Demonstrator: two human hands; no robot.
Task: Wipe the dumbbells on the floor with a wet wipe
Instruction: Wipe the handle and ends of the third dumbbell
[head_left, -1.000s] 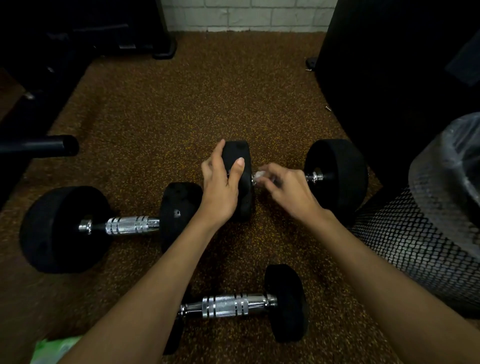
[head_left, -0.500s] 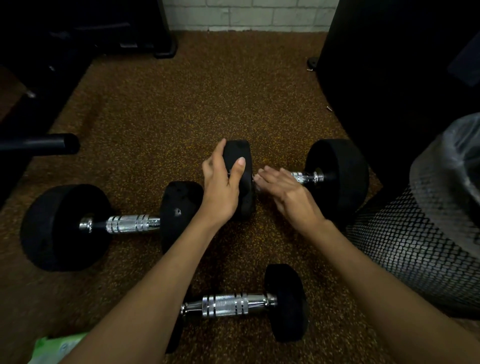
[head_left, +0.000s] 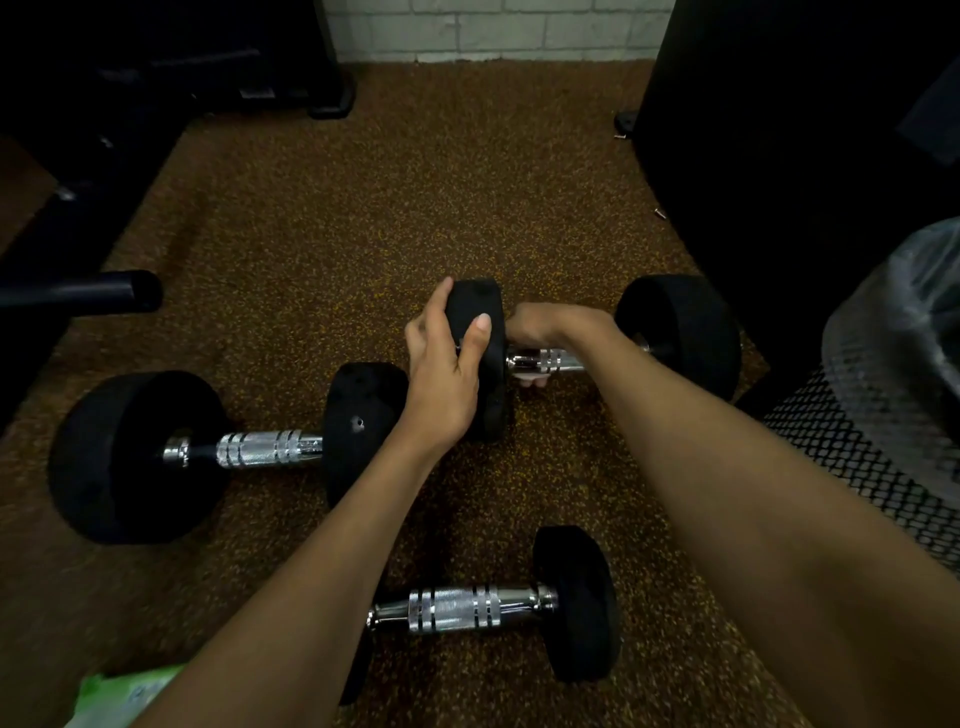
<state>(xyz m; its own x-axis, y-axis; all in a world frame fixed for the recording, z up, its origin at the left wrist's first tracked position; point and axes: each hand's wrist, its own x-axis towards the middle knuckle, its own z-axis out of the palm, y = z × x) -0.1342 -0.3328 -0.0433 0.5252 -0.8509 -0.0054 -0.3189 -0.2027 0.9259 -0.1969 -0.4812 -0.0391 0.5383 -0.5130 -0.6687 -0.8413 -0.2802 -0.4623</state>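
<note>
Three black dumbbells with chrome handles lie on the brown speckled floor. My left hand (head_left: 447, 374) grips the left weight of the far right dumbbell (head_left: 680, 332). My right hand (head_left: 540, 327) is curled over that dumbbell's chrome handle near the left weight, and a bit of white wet wipe (head_left: 531, 382) shows under the handle below my fingers. A larger dumbbell (head_left: 254, 449) lies to the left. A smaller dumbbell (head_left: 467, 608) lies nearest me, partly hidden by my left forearm.
A green wet wipe pack (head_left: 124, 696) lies at the bottom left. A black mesh bin (head_left: 883, 457) with a plastic liner stands at the right. Dark gym equipment (head_left: 779, 156) rises behind the right dumbbell, and a black bar (head_left: 83, 291) juts in from the left.
My right hand has rolled over the top of the handle and closed around it, with the wipe now underneath. My left hand has stayed on the weight.
</note>
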